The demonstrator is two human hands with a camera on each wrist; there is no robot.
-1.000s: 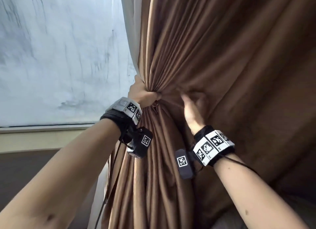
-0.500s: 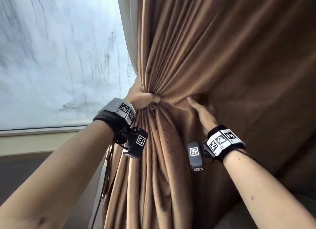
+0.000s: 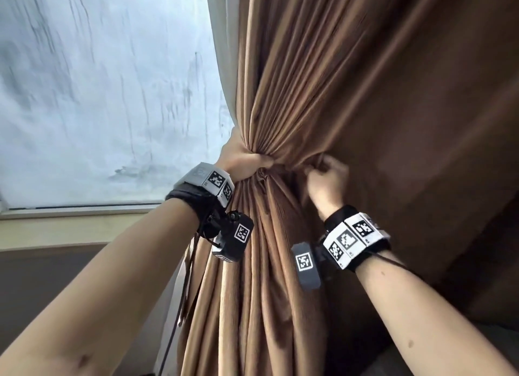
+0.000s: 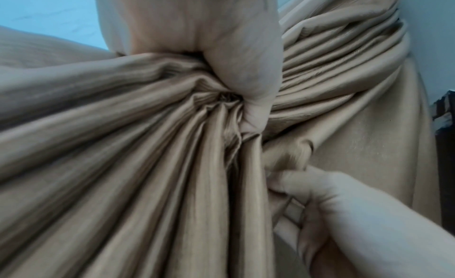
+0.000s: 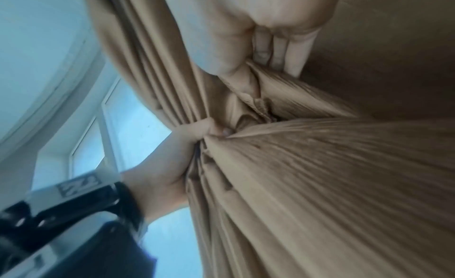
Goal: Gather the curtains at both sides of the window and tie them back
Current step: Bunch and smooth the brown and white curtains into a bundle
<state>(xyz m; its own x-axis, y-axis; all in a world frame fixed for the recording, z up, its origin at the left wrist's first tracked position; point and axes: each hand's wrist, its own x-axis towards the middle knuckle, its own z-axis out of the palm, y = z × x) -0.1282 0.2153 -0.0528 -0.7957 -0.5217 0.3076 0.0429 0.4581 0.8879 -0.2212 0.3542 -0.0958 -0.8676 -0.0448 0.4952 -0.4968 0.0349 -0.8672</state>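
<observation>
The brown curtain (image 3: pixel 351 100) hangs at the right side of the window (image 3: pixel 106 94), bunched into tight pleats at mid-height. My left hand (image 3: pixel 244 162) is fisted round that gathered waist. Just beside it, my right hand (image 3: pixel 327 179) pinches a fold of curtain in curled fingers (image 5: pixel 268 48).

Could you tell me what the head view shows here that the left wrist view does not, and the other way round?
Only the head view shows the streaked window pane, the sill under it, both forearms and the marked wristbands.

Only the left wrist view shows, close up, the tight point where the pleats meet under the left hand.

Both show the brown curtain, the left hand gripping the gathered bunch, and the right hand pinching a fold beside it. No tie-back is plainly visible in either.
</observation>
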